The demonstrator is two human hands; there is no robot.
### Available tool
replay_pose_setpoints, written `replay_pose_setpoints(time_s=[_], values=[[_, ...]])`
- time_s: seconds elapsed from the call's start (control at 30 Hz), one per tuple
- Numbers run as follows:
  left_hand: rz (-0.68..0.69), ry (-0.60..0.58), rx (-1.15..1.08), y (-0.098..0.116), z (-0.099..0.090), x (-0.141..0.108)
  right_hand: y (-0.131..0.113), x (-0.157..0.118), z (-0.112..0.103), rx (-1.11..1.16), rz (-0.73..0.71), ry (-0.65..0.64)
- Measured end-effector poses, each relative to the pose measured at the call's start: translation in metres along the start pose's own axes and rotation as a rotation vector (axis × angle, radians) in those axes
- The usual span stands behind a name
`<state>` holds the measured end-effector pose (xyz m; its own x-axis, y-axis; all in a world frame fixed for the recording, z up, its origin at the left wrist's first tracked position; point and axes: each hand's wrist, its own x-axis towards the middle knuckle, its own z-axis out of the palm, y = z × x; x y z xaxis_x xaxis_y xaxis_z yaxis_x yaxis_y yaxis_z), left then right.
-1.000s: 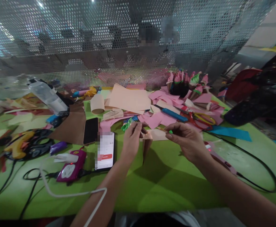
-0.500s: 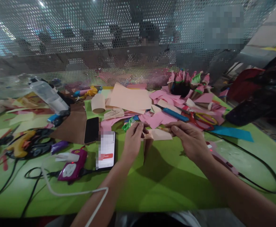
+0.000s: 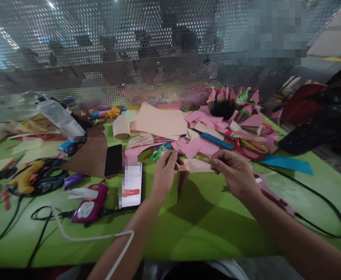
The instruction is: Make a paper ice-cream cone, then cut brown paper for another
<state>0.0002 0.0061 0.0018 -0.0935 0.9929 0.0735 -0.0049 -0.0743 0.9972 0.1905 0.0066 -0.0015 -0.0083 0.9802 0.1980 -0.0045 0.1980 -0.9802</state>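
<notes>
My left hand [image 3: 167, 171] pinches the top of a small brown paper cone [image 3: 182, 182], which points down over the green table [image 3: 217, 233]. To its right, my right hand [image 3: 233, 171] is closed at the fingertips on a thin, light-brown piece [image 3: 202, 159] that reaches toward the cone. Behind the cone lies a pale paper strip [image 3: 199, 166]. A crinkled green wrapper [image 3: 158, 154] is just beyond my left fingers.
Two phones [image 3: 113, 160], a magenta device [image 3: 89, 204] and cables lie left. Behind are paper sheets [image 3: 161, 120], pink scraps, a blue cutter [image 3: 217, 140], scissors [image 3: 252, 149] and finished-looking paper cones [image 3: 225, 99]. A clear bottle [image 3: 61, 118] leans at back left.
The fingers of my right hand have shifted slightly at the thin piece. My left hand and the cone stay nearly in place.
</notes>
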Motion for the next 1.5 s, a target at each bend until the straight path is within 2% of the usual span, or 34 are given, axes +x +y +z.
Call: replay_pose_setpoints(time_s=[0.17, 0.53, 0.8, 0.9, 1.03, 1.13, 1.27, 1.5], values=[[-0.014, -0.001, -0.004, 0.0, 0.0, 0.0, 0.001, 0.001, 0.0, 0.05, 0.012, 0.034], [-0.013, 0.001, -0.02, 0.001, 0.0, 0.0, -0.001, 0.0, -0.002, 0.035, 0.032, -0.005], [-0.017, -0.001, 0.028, 0.001, 0.0, 0.0, 0.002, 0.003, -0.001, 0.138, 0.06, 0.056], [-0.01, -0.019, 0.213, 0.004, -0.002, 0.0, 0.004, 0.003, -0.001, 0.132, 0.076, 0.055], [0.026, -0.086, 0.792, 0.007, -0.006, -0.001, 0.001, 0.002, -0.002, 0.092, 0.083, 0.042], [-0.019, -0.184, 1.055, 0.006, -0.005, -0.002, -0.004, 0.001, -0.001, 0.06, 0.057, 0.043], [-0.067, -0.249, 1.114, 0.002, -0.002, -0.005, -0.006, 0.001, 0.0, 0.037, 0.025, 0.065], [0.02, -0.292, 1.131, -0.004, 0.0, -0.007, 0.002, 0.002, 0.001, 0.145, 0.069, 0.021]])
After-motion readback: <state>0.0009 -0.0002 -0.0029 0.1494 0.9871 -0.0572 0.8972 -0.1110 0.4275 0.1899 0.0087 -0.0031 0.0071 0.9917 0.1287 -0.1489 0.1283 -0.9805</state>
